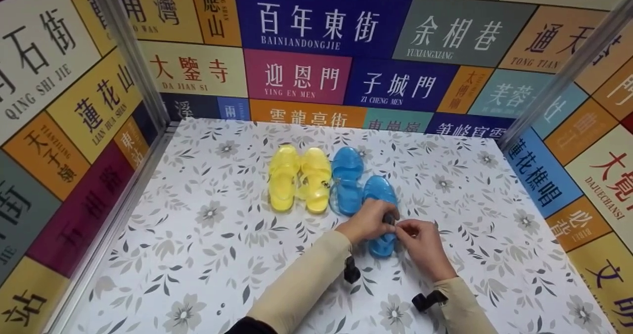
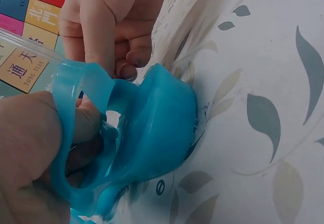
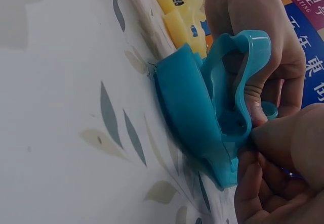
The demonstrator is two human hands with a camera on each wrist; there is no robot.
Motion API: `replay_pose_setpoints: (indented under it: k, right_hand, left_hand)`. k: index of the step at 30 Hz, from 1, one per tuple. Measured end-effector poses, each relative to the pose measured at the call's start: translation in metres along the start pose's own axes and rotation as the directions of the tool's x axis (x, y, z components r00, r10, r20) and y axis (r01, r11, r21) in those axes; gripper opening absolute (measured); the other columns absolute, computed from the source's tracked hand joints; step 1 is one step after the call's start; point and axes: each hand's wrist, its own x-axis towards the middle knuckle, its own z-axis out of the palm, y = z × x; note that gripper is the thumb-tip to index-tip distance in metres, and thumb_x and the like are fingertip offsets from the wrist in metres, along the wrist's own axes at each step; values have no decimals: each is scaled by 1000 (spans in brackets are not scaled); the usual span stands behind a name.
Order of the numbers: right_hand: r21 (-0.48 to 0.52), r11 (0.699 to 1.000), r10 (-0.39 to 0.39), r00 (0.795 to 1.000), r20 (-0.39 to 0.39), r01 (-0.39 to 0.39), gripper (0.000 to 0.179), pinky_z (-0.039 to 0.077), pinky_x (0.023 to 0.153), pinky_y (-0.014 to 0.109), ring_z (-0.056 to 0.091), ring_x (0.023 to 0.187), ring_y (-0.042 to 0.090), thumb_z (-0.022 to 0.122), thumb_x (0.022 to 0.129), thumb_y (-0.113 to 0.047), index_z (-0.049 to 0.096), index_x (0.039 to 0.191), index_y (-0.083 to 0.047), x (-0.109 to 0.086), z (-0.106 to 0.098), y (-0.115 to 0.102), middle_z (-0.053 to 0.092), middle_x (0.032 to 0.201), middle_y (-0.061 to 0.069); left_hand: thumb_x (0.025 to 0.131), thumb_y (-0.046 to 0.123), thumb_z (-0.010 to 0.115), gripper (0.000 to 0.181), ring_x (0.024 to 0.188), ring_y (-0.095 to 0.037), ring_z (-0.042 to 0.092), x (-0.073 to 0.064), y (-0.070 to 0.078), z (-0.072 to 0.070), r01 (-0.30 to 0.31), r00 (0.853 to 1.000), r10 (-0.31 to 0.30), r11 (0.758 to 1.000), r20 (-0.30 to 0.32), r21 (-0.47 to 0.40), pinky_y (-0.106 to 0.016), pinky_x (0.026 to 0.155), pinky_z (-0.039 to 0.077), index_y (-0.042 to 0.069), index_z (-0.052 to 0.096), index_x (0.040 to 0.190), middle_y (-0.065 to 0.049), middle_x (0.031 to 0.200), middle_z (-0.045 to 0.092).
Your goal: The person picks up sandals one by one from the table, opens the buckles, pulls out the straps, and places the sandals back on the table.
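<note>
A blue jelly sandal [image 1: 380, 189] lies toe away from me, with both hands at its ankle strap. My left hand [image 1: 371, 218] reaches over the sandal, its thumb and fingers curled around the strap [image 2: 65, 113]. From the right, my right hand [image 1: 426, 245] pinches the side of the strap between thumb and fingertips, close to the left thumb. In the right wrist view, the strap [image 3: 259, 52] arches up from the heel, and the pinching fingers [image 3: 276, 138] hide its fastening. The other blue sandal [image 1: 347, 162] stands just left, slightly farther back.
Left of the blue pair, two yellow sandals [image 1: 283, 193] sit side by side. All stand on a white floral-patterned tabletop [image 1: 207, 264]. Panels with coloured street-name signs [image 1: 296, 76] rise behind and at both sides, joined by metal corner posts [image 1: 131, 52].
</note>
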Motion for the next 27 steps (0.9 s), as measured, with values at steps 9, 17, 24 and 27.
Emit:
replay_pose_setpoints:
  k: [9,17,24,27]
  right_hand:
    - [7,1000,-12,1000,-9,13,5,50,68,20,64,76,11,74,97,-3,78,97,-1,4,4,1,75,90,9]
    - [36,999,24,1000,9,-25,11,54,77,20,69,87,14,72,100,-8,73,108,-1,1,6,4,74,101,11]
    - [77,996,45,999,14,-45,20,56,79,19,72,90,16,74,99,-14,74,114,-1,2,6,5,75,105,12]
    - [85,995,50,998,25,-52,22,57,79,20,71,90,17,75,99,-16,73,116,-3,2,6,5,75,105,11]
  left_hand:
    - [92,26,84,16,84,-8,65,-1,-6,-2,-26,999,26,1000,-25,-9,-17,74,50,15,79,102,5,93,76]
    - [99,18,75,8,88,-7,66,-2,-9,-2,-42,999,42,999,-16,-31,-16,77,51,14,79,104,4,98,77]
    - [100,18,73,9,88,-9,67,-2,-9,0,-4,999,0,998,-50,-69,-16,77,51,13,79,102,4,97,77]
    - [102,20,71,11,88,-9,67,-1,-9,0,19,998,-25,995,-54,-95,-17,77,52,12,78,104,3,98,76]
